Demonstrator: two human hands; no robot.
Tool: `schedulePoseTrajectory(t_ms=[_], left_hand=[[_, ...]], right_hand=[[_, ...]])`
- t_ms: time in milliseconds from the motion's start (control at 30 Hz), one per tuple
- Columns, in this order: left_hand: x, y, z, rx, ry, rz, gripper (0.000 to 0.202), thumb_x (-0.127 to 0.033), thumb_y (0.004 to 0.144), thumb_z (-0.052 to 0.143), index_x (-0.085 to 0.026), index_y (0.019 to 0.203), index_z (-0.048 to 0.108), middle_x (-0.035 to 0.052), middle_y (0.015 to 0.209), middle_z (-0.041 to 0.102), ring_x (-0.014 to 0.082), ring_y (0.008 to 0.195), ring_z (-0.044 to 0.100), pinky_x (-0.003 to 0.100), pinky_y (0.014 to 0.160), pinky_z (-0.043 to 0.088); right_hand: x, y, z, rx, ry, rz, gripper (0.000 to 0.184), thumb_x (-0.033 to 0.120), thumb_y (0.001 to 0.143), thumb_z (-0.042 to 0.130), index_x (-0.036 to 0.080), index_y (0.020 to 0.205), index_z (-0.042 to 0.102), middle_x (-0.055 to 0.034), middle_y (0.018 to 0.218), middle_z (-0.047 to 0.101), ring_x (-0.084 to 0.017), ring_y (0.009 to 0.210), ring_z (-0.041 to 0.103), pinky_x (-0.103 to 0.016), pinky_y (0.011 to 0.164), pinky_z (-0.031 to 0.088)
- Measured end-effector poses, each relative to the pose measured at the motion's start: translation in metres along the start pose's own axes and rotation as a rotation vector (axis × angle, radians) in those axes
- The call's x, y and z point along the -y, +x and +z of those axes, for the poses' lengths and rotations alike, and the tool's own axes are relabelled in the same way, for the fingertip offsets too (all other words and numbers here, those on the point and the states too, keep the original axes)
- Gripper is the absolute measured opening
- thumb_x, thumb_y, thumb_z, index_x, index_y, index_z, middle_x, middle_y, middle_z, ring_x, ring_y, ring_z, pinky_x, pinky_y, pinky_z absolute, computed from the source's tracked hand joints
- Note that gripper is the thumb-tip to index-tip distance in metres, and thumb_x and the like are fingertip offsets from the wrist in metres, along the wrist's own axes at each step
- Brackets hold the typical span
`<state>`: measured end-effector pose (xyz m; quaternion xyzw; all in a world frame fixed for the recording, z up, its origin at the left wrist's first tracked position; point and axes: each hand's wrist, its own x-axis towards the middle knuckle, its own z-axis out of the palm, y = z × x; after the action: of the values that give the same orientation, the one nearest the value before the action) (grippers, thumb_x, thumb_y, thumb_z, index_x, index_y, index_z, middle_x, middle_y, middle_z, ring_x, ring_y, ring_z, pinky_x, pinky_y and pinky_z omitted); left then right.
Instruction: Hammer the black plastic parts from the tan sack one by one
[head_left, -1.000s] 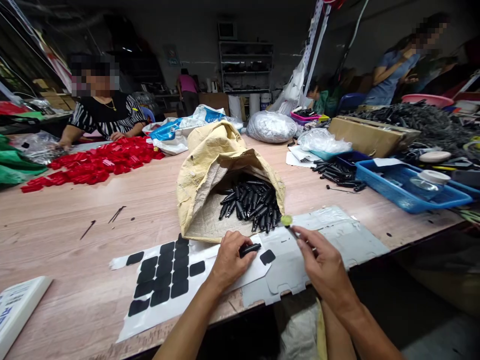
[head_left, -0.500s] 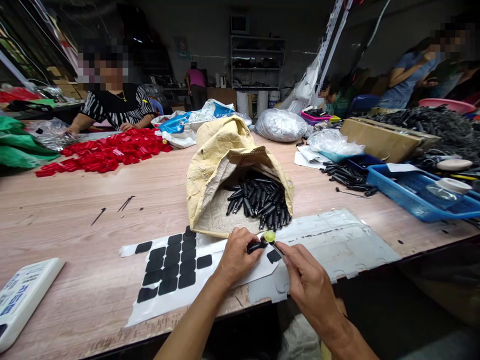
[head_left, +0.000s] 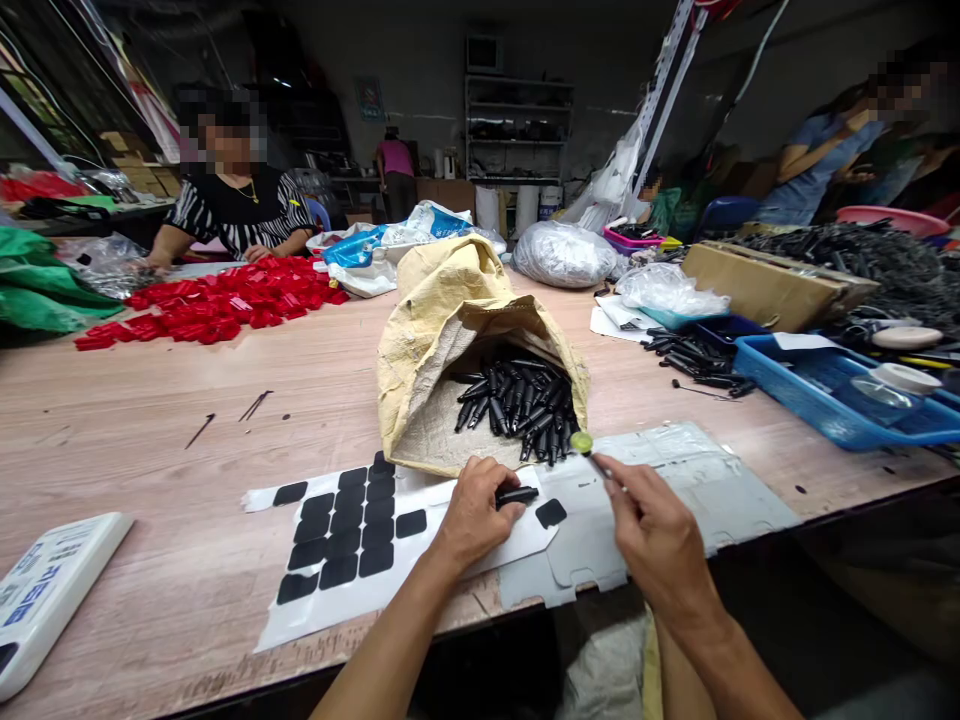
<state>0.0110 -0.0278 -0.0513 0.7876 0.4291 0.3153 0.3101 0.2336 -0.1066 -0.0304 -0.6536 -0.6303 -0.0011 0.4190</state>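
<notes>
My left hand (head_left: 472, 512) is closed around a short black tubular piece (head_left: 520, 494), which points right over the white backing sheet (head_left: 442, 560). In my right hand (head_left: 660, 530) is a thin dark stick with a round yellow-green head (head_left: 581, 442), pinched between thumb and fingers and apart from the tubular piece. Rows of black rounded squares (head_left: 345, 540) lie on the sheet's left part; a single black square (head_left: 551, 513) sits just right of my left hand. Beyond my hands a yellow woven sack (head_left: 412, 400) opens toward me, with many similar black pieces (head_left: 517, 405) inside its mouth.
A white scale-like device (head_left: 64, 590) lies at front left. Red parts (head_left: 225, 300) are heaped before a co-worker (head_left: 236, 215). At right are a blue tray (head_left: 810, 400), a cardboard box (head_left: 757, 285) and more black pieces (head_left: 694, 360). A grey sheet (head_left: 705, 490) reaches the table edge.
My right hand has moved right with the stick, taking its yellow-green head away from the tubular piece's end. My left hand keeps its hold in nearly the same place.
</notes>
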Motion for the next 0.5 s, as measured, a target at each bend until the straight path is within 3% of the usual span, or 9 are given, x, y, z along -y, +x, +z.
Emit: schedulePoseTrajectory(t_ms=[133, 267, 500], left_hand=[[0.000, 0.001, -0.004, 0.008, -0.069, -0.046, 0.015, -0.020, 0.082, 0.071, -0.022, 0.097, 0.070, 0.0047, 0.095, 0.070, 0.0253, 0.098, 0.057, 0.038, 0.085, 0.045], [-0.001, 0.001, -0.007, 0.016, -0.094, -0.062, 0.013, -0.023, 0.085, 0.067, -0.023, 0.097, 0.072, 0.0048, 0.097, 0.071, 0.0256, 0.098, 0.059, 0.038, 0.085, 0.045], [-0.002, 0.001, -0.008, 0.015, -0.089, -0.035, 0.012, -0.024, 0.086, 0.064, -0.024, 0.096, 0.072, 0.0040, 0.098, 0.072, 0.0252, 0.099, 0.059, 0.039, 0.089, 0.045]], right_hand=[[-0.055, 0.027, -0.011, -0.086, -0.327, 0.165, 0.033, 0.024, 0.095, 0.053, 0.026, 0.122, 0.072, -0.0050, 0.105, 0.070, -0.021, 0.092, 0.064, -0.034, 0.080, 0.046], [-0.095, 0.039, -0.006, -0.052, -0.517, 0.251, 0.031, 0.022, 0.094, 0.053, 0.023, 0.118, 0.073, -0.0073, 0.100, 0.068, -0.022, 0.090, 0.059, -0.034, 0.076, 0.041], [-0.102, 0.036, 0.003, -0.032, -0.676, 0.205, 0.032, 0.021, 0.095, 0.053, 0.022, 0.121, 0.071, -0.0091, 0.096, 0.065, -0.022, 0.086, 0.053, -0.033, 0.071, 0.033]])
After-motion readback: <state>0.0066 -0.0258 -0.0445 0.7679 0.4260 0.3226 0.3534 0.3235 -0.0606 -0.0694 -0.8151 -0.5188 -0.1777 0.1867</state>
